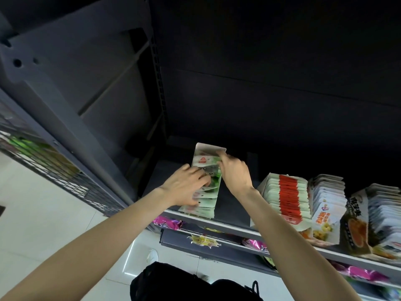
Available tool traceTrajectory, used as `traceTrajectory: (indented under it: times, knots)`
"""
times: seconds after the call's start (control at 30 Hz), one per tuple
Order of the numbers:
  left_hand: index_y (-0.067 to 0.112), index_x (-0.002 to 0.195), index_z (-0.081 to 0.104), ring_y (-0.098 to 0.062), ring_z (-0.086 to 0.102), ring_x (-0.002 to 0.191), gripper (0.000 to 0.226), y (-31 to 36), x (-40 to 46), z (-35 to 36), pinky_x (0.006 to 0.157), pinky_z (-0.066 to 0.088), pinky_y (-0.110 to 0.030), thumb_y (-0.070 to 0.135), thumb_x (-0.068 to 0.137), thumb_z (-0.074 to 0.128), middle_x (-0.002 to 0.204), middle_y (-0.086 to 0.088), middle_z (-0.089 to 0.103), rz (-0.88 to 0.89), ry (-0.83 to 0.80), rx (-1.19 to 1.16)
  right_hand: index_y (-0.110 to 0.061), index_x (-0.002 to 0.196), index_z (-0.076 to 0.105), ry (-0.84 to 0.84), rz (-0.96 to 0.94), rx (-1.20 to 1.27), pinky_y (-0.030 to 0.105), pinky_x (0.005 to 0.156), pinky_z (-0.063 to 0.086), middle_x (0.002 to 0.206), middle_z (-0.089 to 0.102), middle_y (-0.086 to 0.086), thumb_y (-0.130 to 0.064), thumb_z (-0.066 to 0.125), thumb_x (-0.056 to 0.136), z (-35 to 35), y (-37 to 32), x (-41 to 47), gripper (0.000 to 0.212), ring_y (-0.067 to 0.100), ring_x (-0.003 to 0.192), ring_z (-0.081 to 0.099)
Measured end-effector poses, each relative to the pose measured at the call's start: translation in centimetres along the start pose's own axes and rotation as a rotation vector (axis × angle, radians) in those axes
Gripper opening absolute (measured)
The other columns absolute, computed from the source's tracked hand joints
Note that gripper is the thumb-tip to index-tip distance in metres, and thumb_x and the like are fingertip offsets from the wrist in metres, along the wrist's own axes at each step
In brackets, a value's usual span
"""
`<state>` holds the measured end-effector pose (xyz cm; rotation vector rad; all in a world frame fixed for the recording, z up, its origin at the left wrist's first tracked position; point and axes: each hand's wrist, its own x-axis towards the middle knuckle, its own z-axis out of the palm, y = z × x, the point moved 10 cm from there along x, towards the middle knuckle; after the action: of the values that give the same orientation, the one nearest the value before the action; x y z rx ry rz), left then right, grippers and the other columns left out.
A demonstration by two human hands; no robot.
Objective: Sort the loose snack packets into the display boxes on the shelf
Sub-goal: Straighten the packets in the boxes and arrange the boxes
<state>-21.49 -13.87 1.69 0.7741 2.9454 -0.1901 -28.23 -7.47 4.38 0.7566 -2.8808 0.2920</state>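
Display box (209, 148): white card, narrow, set lengthwise on the dark shelf (233, 216), open end toward 6 o'clock at the shelf lip, back wall standing at 12 o'clock. Filled with green snack packets (207, 199) overlapping in a row.

Left hand (185, 186): at 9 o'clock of the box, palm down, fingers curled onto the packet row mid-length, fingertips pressing into the packets; whether one packet is pinched cannot be told from this angle.

Right hand (235, 173): at 3 o'clock of the box, fingers and thumb closed in a pinch at the rear of the row, just beside the back wall; apparently on a packet edge, though possibly on the box wall itself.

Red-and-white packet box (286, 197): at 3 o'clock of the green box, apart from it, packed full. Orange-label packet box (327, 205): touching its right side. Dark-fronted packet box (377, 216): furthest toward 3 o'clock.

Pink packets (167, 222): on the lower tier, at 6 o'clock below the shelf lip. Wire-mesh panel (54, 168): at 9 o'clock, well apart from the hands. White tiled floor (43, 213): below.
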Motion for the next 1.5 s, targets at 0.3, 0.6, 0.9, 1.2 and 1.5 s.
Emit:
traceTrajectory:
  times: [0.3,0.6,0.9,1.2,1.5]
  knots:
    - [0.019,0.119,0.051,-0.021,0.053,0.110,0.038,-0.2,-0.2,0.2,0.090,0.038,-0.033,0.021,0.082,0.058,0.119,-0.001,0.057,-0.116,0.067,-0.043,-0.002,0.115,0.053,0.092,-0.060,0.303,0.042,0.056,0.056,0.091,0.065,0.018,-0.004,0.058,0.088,-0.1,-0.3,-0.4,0.027,0.035,0.070,0.066]
    - [0.019,0.082,0.072,-0.020,0.068,0.066,0.012,-4.6,-0.1,-5.9,0.068,0.052,-0.033,0.018,0.071,0.076,0.075,0.003,0.072,-0.222,0.456,-0.176,-0.011,0.129,0.047,-0.043,-0.125,0.375,0.035,0.082,0.049,0.112,0.061,0.011,-0.040,0.064,0.086,0.6,0.0,-1.6,0.054,0.025,0.102,0.058]
    - [0.022,0.100,0.058,-0.015,0.057,0.094,0.042,1.1,-1.8,-3.1,0.082,0.040,-0.026,0.053,0.073,0.069,0.100,0.005,0.063,0.181,0.223,-0.066,-0.003,0.099,0.064,0.127,-0.102,0.070,0.029,0.041,0.047,0.071,0.066,0.013,-0.012,0.082,0.069,-1.4,-0.9,0.0,0.037,0.031,0.056,0.065]
    - [0.018,0.116,0.054,-0.021,0.064,0.097,0.029,0.1,-0.1,0.4,0.085,0.047,-0.033,0.025,0.089,0.061,0.104,0.000,0.068,0.021,0.036,-0.054,-0.001,0.123,0.052,0.037,-0.039,0.157,0.038,0.064,0.049,0.103,0.065,0.018,-0.019,0.059,0.093,-0.8,-0.5,0.2,0.035,0.038,0.079,0.067]
    - [0.030,0.111,0.039,-0.013,0.059,0.061,0.037,0.9,-2.6,-1.2,0.045,0.049,-0.025,0.023,0.087,0.065,0.118,0.004,0.047,0.176,0.176,-0.215,-0.006,0.123,0.052,0.001,-0.028,0.279,0.039,0.072,0.052,0.101,0.066,0.014,-0.019,0.057,0.093,0.0,0.3,0.2,0.033,0.032,0.083,0.068]
